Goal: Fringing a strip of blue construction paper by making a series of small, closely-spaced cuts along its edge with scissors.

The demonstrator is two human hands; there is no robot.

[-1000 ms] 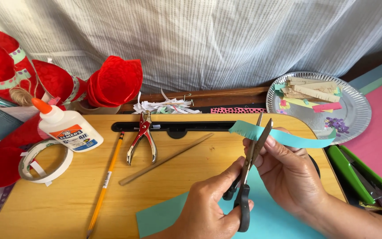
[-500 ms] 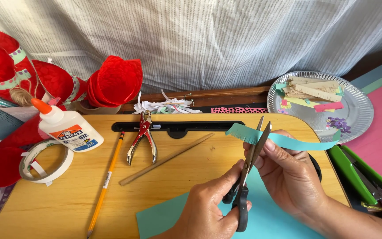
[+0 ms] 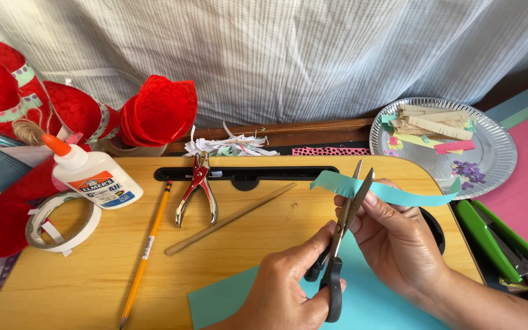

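Note:
My left hand (image 3: 282, 287) grips black-handled scissors (image 3: 343, 226), blades slightly apart and pointing up. The blades straddle a teal paper strip (image 3: 398, 194), fringed along its left end. My right hand (image 3: 398, 244) pinches that strip just right of the blades and holds it level above the wooden lap desk (image 3: 105, 269). A larger teal paper sheet (image 3: 227, 296) lies on the desk beneath both hands.
On the desk lie a yellow pencil (image 3: 148, 244), a wooden stick (image 3: 227, 220), a red-handled hole punch (image 3: 198, 189), a glue bottle (image 3: 93, 177) and a tape roll (image 3: 62, 220). Red paper cones (image 3: 154, 113) stand behind. A silver plate (image 3: 490, 159) holds fringed strips; a green stapler (image 3: 502, 238) lies right.
The teal strip has slid a little to the left through the scissor blades. Both hands stay in nearly the same place.

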